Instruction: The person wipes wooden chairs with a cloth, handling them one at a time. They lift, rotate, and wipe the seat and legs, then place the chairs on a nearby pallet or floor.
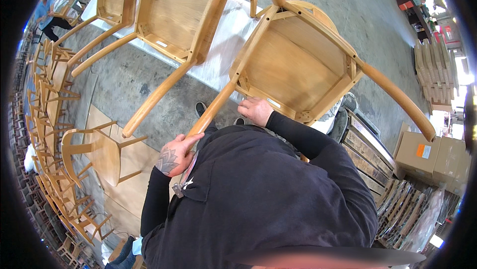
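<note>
An upturned wooden chair (293,65) lies in front of me, its seat underside facing up and its legs sticking out. My left hand (176,155), tattooed on the back, is closed around the free end of the chair leg (214,105) nearest me. At the near edge of the seat frame is my right hand (257,111), its fingers curled in beside the rail. Whatever those fingertips hold, if anything, is hidden. A small white label (274,103) sits on the rail just past them.
Two more upturned chairs (174,10) share the plastic-wrapped bench (218,65) to the left. Upright chairs (107,152) crowd the left floor, with cardboard under one. At right are slatted wood (367,154), cardboard boxes (422,154) and stacked panels (435,70). A person (47,15) is far left.
</note>
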Demonstrator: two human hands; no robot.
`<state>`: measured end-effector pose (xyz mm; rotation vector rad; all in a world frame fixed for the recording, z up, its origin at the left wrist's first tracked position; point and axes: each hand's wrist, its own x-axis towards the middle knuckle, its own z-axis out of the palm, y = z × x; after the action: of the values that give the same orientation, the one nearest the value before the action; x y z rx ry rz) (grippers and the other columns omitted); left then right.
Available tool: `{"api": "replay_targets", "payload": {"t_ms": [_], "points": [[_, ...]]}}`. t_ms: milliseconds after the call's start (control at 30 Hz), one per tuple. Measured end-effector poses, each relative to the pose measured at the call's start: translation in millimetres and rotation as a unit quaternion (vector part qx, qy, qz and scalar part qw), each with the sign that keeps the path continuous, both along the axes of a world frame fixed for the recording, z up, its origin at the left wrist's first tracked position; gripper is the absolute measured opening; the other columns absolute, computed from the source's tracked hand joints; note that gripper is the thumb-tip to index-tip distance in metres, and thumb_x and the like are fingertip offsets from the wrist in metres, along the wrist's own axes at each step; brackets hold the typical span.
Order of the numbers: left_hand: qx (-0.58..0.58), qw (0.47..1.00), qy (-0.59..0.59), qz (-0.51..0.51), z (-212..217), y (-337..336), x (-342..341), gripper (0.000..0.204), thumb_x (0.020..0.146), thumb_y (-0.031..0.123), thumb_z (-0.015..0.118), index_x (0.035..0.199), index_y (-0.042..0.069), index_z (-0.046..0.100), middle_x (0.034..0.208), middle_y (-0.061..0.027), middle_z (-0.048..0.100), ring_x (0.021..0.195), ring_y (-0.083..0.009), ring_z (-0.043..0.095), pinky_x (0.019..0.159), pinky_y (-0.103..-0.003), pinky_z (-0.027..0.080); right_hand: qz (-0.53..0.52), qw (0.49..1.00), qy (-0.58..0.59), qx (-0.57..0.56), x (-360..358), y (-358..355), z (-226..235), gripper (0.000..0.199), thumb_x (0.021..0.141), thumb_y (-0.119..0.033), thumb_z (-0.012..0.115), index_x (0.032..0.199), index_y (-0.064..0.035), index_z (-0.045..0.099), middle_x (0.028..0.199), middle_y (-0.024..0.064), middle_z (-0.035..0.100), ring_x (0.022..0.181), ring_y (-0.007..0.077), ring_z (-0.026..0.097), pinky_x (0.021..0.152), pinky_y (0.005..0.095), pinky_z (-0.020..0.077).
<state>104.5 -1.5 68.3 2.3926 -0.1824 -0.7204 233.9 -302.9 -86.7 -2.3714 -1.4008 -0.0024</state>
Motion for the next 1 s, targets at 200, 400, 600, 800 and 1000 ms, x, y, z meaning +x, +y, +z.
{"api": "replay_targets", "payload": {"t_ms": [200,400,600,800,1000], "points": [[0.019,1.000,-0.008,-0.007,1.9,-0.5,0.5,0.058,0.079,0.008,0.062,0.133,0.027,0.052,0.093,-0.0143,0.055,0.084,-0.0322,0.059,0.075,-0.041,0.049,0.005,1.000,0.007,-0.027,3.1,3.1,-2.0,0.009,0.078,-0.015,0.056,0.085,-0.0119,0.053,0.081,0.0062,0.055,0.081,0.0255,0.062,0.070,0.0373,0.0516],[0.022,1.000,0.015,-0.001,3.6,-0.8,1.3,0.057,0.080,0.008,0.062,0.133,0.026,0.052,0.092,-0.0146,0.055,0.083,-0.0332,0.060,0.076,-0.041,0.050,-0.025,0.998,-0.025,-0.046,2.2,5.0,-4.5,0.007,0.077,-0.016,0.057,0.082,-0.0128,0.054,0.079,0.0056,0.056,0.079,0.0242,0.063,0.072,0.0359,0.0504],[0.006,1.000,-0.013,-0.002,1.9,-0.2,1.1,0.058,0.080,0.007,0.061,0.134,0.027,0.051,0.092,-0.0153,0.056,0.085,-0.0348,0.061,0.077,-0.042,0.050,-0.028,0.998,-0.011,-0.055,5.0,9.0,-7.4,0.006,0.077,-0.015,0.058,0.081,-0.0132,0.055,0.077,0.0056,0.056,0.077,0.0242,0.063,0.073,0.0367,0.0498],[0.040,0.999,0.010,-0.011,1.8,0.8,0.8,0.059,0.080,0.008,0.061,0.134,0.028,0.051,0.094,-0.0148,0.055,0.086,-0.0356,0.061,0.077,-0.042,0.050,-0.036,0.997,-0.027,-0.058,10.3,12.3,-6.4,0.006,0.076,-0.016,0.059,0.081,-0.0136,0.056,0.076,0.0054,0.056,0.074,0.0237,0.063,0.071,0.0367,0.0498],[0.018,1.000,-0.011,-0.012,-0.9,2.8,0.3,0.059,0.080,0.010,0.062,0.135,0.028,0.050,0.094,-0.0154,0.055,0.084,-0.0354,0.061,0.076,-0.042,0.051,-0.026,0.999,-0.012,-0.015,13.7,18.2,7.6,0.009,0.074,-0.015,0.061,0.083,-0.0128,0.057,0.079,0.0042,0.057,0.077,0.0233,0.063,0.071,0.0373,0.0503]]}}
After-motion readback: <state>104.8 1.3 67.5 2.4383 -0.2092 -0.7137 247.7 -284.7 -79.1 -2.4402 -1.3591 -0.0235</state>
